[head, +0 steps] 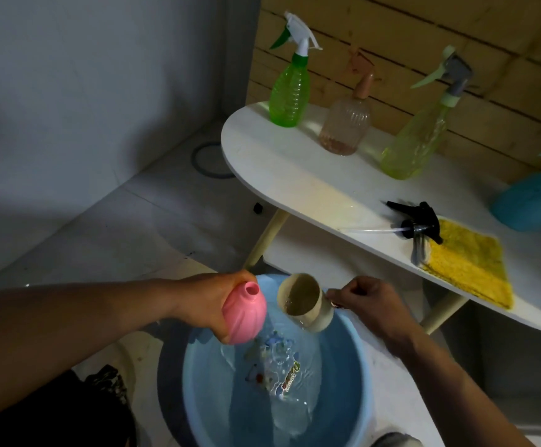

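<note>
Head view:

- The left hand (211, 301) is wrapped around the body of the pink bottle (243, 314). It holds the bottle tilted, with the open neck pointing up and toward the cup, probably so the neck can take a pour.
- The right hand (366, 304) has its fingers curled tightly on the far side of the cup (308, 304), by what seems to be a handle. The cup is tipped so its mouth leans toward the bottle's neck. The two are near each other but not touching.
- Both are held over the basin (204, 382) on the floor, likely so that any spill falls back into it.
- The cup holds some water low against its tilted wall. I cannot tell whether a stream is leaving it.
- The basin holds clear, rippled water (295, 398), and a printed picture shows through on its bottom.
- What is inside the pink bottle cannot be seen, as its wall is opaque.
- The black spray head (421, 224) lies on its side on the counter (295, 175), touching the yellow cloth (469, 262). It may belong to the pink bottle.
- Further back on the counter three bottles stand upright with their heads on:
  - The green bottle (290, 91) looks about empty.
  - The peach bottle (345, 124) has a little liquid at its base.
  - The yellow bottle (417, 140) has contents I cannot make out.
- A blue bottle (530, 201) is cut off by the right edge of the frame.
</note>
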The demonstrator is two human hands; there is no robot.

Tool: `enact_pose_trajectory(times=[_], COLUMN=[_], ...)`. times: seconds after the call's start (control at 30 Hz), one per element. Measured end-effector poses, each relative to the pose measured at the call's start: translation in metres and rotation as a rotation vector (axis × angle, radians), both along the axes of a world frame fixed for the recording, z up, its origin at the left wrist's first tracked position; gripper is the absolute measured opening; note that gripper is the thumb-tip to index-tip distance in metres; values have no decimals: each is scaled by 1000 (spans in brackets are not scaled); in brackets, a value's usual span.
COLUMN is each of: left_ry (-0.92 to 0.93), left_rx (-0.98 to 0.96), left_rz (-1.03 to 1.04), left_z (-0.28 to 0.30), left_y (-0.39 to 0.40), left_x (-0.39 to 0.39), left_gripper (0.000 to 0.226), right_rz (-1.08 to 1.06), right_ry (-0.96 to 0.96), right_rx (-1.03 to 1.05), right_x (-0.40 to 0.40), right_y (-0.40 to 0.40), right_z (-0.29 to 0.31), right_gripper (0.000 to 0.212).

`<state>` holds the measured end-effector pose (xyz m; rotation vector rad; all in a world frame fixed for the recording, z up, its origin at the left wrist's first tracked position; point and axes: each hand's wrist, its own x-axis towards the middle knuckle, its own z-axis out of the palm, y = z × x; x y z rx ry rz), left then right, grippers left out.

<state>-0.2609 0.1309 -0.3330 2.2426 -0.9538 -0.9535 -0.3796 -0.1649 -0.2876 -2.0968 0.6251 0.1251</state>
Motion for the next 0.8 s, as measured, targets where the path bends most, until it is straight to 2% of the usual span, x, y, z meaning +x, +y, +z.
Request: enact_pose_trajectory(times=[0.3, 0.4, 0.67, 0.8], left_ry=[-59, -40, 1, -5], left_rx=[-22, -63, -92, -103], left_rz=[-28, -41, -48, -39], left_z=[6, 9, 12, 12], left_y=[-8, -12, -14, -15], left_x=[-5, -8, -7, -6], left_gripper=[97, 103, 98, 104], right_rz=[56, 88, 119, 133], right_ry=[-179, -210, -254, -255], right_rx=[-88, -147, -329, -404], right_x=[-3, -5, -7, -8], right_y=[33, 41, 53, 56], right_z=[81, 91, 100, 102], right_gripper=[28, 27, 26, 26])
